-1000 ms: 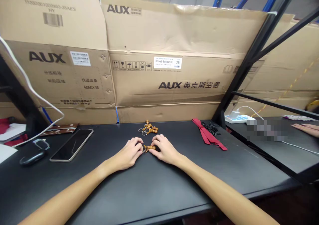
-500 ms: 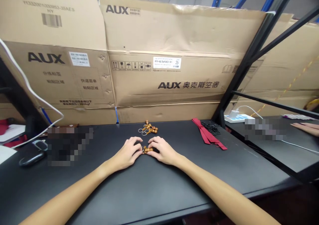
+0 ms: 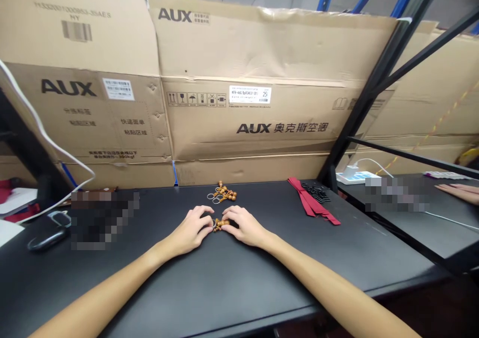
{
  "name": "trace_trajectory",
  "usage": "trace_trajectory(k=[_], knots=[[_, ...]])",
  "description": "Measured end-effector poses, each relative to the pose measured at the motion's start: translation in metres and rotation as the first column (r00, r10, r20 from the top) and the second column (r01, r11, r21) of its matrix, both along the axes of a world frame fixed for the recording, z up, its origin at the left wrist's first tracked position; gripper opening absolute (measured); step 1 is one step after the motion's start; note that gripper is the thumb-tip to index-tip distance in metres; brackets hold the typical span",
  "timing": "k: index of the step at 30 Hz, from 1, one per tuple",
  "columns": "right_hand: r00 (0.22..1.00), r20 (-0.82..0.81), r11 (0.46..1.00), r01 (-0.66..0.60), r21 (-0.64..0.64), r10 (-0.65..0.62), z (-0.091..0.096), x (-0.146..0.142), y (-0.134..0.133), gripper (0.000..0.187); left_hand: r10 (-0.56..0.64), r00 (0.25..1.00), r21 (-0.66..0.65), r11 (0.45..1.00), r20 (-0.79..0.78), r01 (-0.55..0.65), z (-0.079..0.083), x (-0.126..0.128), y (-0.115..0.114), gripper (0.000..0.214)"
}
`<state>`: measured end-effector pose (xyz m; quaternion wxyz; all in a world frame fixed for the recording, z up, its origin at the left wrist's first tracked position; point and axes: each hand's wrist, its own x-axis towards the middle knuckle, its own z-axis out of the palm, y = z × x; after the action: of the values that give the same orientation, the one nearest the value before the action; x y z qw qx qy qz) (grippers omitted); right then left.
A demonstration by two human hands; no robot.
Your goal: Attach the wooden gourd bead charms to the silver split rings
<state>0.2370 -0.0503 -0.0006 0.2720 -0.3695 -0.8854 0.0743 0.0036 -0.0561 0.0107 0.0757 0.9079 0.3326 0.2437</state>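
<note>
Between my two hands, low over the black tabletop point(image 3: 224, 278), is a keychain point(image 3: 218, 225) of brown wooden beads with a metal ring. The thumb and fingers of my left hand point(image 3: 195, 227) pinch it at the ring end. From the other side my right hand point(image 3: 241, 226) grips the beaded end between thumb and fingers. Fingertips partly cover the keychain. Just beyond my hands lies a small pile of similar beaded keychains point(image 3: 226, 194) with silver rings.
Red ribbon strips point(image 3: 312, 203) and black cords point(image 3: 316, 193) lie at the right. On the left are a black glossy object point(image 3: 48, 238) and a white cable point(image 3: 48, 133). Large cardboard point(image 3: 247, 68) stands behind. Another person's hand point(image 3: 460, 192) rests at the far right.
Both hands stay in nearly the same place around the keychain. The beads between the fingertips have shifted very slightly. The pile behind has not moved.
</note>
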Motion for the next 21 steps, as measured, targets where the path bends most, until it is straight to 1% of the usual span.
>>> trace_trajectory(k=[2,4,8,10,11,15,16,18,21], knots=[[0.997,-0.001,0.997,0.077,0.004,-0.077,-0.0008,0.0017,0.0027,0.012,-0.005,1.0,-0.006,1.0,-0.002,0.005,-0.0002,0.0,0.0011,0.016],[0.996,-0.01,0.996,0.093,0.006,-0.093,-0.0017,0.0031,0.0038,0.013,0.001,1.0,-0.004,1.0,-0.006,-0.001,0.0006,0.0006,0.0004,0.014],[0.999,-0.019,0.999,-0.036,0.001,0.036,-0.0016,0.0013,-0.0006,0.013,0.016,1.0,0.016,1.0,-0.009,-0.016,0.0025,0.002,-0.0035,0.013],[0.998,-0.018,0.998,-0.062,-0.005,0.062,-0.001,-0.0006,-0.0026,0.013,0.011,1.0,0.025,1.0,-0.006,-0.011,0.0024,0.0022,-0.0039,0.015],[0.999,-0.017,0.999,-0.05,-0.008,0.05,-0.0007,-0.0012,-0.0027,0.013,0.007,1.0,0.027,1.0,-0.004,-0.007,0.0022,0.0021,-0.0035,0.016],[0.996,-0.01,0.996,0.094,0.007,-0.094,-0.0007,0.0007,0.0017,0.011,-0.002,1.0,0.016,1.0,0.004,0.002,0.0013,0.0016,-0.0011,0.018],[0.994,-0.009,0.994,0.112,0.01,-0.112,-0.001,0.0017,0.0027,0.012,-0.002,1.0,0.014,1.0,0.006,0.002,0.0015,0.0016,-0.0011,0.018],[0.996,-0.014,0.996,0.087,0.005,-0.087,-0.0013,0.003,0.003,0.012,0.004,1.0,0.012,1.0,0.006,-0.004,0.0022,0.002,-0.002,0.017],[1.0,-0.017,1.0,-0.021,-0.012,0.021,-0.0012,0.0019,-0.0009,0.012,0.018,1.0,0.021,1.0,-0.001,-0.018,0.0027,0.0026,-0.0041,0.015]])
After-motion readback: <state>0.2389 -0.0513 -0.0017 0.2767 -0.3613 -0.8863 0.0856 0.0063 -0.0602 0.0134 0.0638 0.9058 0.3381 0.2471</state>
